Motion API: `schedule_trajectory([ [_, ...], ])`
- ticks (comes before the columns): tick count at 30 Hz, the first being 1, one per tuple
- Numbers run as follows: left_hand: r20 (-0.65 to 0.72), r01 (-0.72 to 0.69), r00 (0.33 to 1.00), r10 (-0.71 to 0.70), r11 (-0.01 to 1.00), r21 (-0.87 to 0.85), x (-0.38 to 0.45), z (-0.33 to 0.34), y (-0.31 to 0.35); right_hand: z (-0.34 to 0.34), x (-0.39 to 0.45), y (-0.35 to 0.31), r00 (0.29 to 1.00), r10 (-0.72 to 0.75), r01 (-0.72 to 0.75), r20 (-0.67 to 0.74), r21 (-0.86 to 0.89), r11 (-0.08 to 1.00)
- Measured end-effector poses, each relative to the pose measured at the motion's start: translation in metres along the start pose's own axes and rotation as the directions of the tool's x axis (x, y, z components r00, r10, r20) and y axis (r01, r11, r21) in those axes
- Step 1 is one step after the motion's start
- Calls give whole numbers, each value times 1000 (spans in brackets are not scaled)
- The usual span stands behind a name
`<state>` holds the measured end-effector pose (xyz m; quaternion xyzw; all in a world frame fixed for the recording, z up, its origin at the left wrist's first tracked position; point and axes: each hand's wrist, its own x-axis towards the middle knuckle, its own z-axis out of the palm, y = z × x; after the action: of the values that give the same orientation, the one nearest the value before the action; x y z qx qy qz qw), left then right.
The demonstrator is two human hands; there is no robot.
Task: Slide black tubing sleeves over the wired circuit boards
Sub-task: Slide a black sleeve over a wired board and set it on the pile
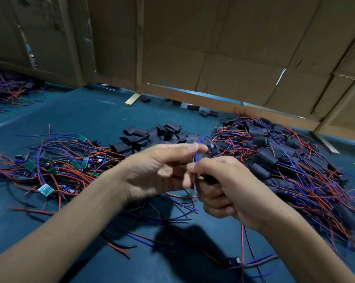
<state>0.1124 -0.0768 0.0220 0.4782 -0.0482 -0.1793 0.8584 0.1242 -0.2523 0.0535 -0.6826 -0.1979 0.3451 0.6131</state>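
Observation:
My left hand (162, 170) pinches the top of a wired circuit board (210, 147) between thumb and forefinger, and the board is blurred. Its blue and red wires hang down between my hands. My right hand (223, 186) grips a black tubing sleeve (210, 179) just below, around the hanging wires. A heap of empty black sleeves (152, 135) lies behind my hands. Bare green boards with red and blue wires (56, 166) are piled at the left. Boards covered in black sleeves (278, 158) are piled at the right.
The work surface is a blue-green mat (86, 117). Cardboard walls (233, 48) on wooden strips close off the back. Another tangle of wires (7, 88) lies at the far left. Loose wires (244, 242) trail across the mat below my hands.

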Motion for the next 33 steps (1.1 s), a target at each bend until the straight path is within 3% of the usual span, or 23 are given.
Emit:
schedule_trajectory([
  [5,-173,-98,981,92,995,-30,2,-3,3,4,-3,-1,999,-46,46,24,-17,999],
  [9,23,-4,1000,3,1000,26,-3,-2,1,0,0,3,997,-71,71,3,34,997],
  [17,-100,-95,989,107,989,113,-2,1,4,-11,6,5,995,-86,89,48,-80,993],
  [19,-145,-167,970,193,970,177,-1,3,3,-16,7,7,993,-100,110,58,-209,972],
  [23,-171,-315,917,359,919,239,-1,2,4,-23,13,16,988,-144,80,-50,-635,768],
  [27,-110,-381,885,452,840,385,-5,8,0,-22,20,25,941,-280,131,-192,-555,822],
  [33,-27,-490,797,603,673,554,-7,20,-12,-21,17,25,905,-395,309,-161,-392,867],
])
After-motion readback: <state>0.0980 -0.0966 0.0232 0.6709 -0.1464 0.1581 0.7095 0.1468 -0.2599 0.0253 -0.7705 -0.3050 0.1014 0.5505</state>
